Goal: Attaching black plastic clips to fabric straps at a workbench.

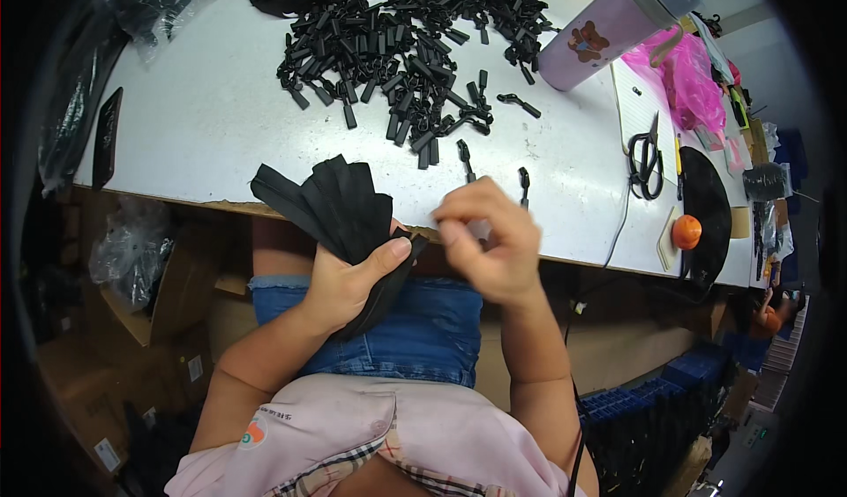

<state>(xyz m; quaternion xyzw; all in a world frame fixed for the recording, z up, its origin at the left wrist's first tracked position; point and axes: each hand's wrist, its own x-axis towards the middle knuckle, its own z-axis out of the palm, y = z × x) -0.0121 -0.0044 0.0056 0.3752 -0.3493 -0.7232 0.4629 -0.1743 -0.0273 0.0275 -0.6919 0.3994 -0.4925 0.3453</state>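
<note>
My left hand [348, 287] is closed round a fanned bundle of black zipper tapes [340, 199], its thumb pressed on the tape nearest my right hand. The tapes' ends spread over the table's front edge and their lengths hang toward my lap. Just right of the bundle, my right hand [496, 243] is raised with its fingers curled in toward the thumb. It is slightly blurred, and whatever is between its fingertips cannot be made out. Beyond it, two loose black zipper sliders [466, 158] lie on the table, in front of a big pile of zipper sliders with long pulls [397, 56].
On the white table [212, 100] stand a lilac bottle [600, 38] and, to the right, black scissors [647, 164], a notebook [628, 100], a pink plastic bag [691, 78] and an orange fruit [686, 231]. A dark phone-like slab [107, 138] lies far left. Cardboard boxes [79, 400] fill the lower left.
</note>
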